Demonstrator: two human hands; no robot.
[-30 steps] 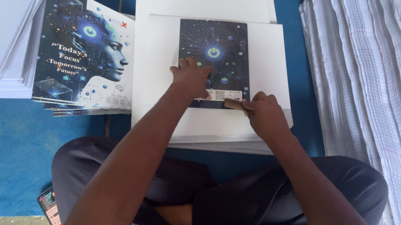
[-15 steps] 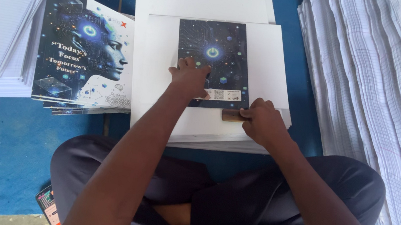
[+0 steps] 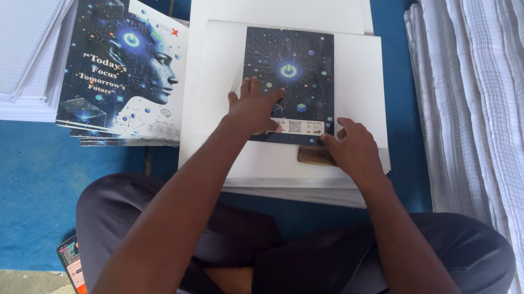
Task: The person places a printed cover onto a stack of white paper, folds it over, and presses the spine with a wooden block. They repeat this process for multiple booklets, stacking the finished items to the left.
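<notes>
Ruled sheets (image 3: 504,127) fill the right side of the frame, and more paper (image 3: 15,30) lies at upper left. A white stack (image 3: 215,97) sits in the centre. On it lies a dark cover (image 3: 290,66). The left hand (image 3: 254,108) presses flat on the cover, fingers together. The right hand (image 3: 353,151) curls its fingers over a small wood block (image 3: 314,156) at the cover's lower edge.

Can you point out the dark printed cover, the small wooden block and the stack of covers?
Dark starry printed cover (image 3: 291,66), head view, upper middle.
Small brown wooden block (image 3: 314,156), head view, exposed left part.
Stack of printed covers (image 3: 124,68), head view, top cover's middle.
</notes>
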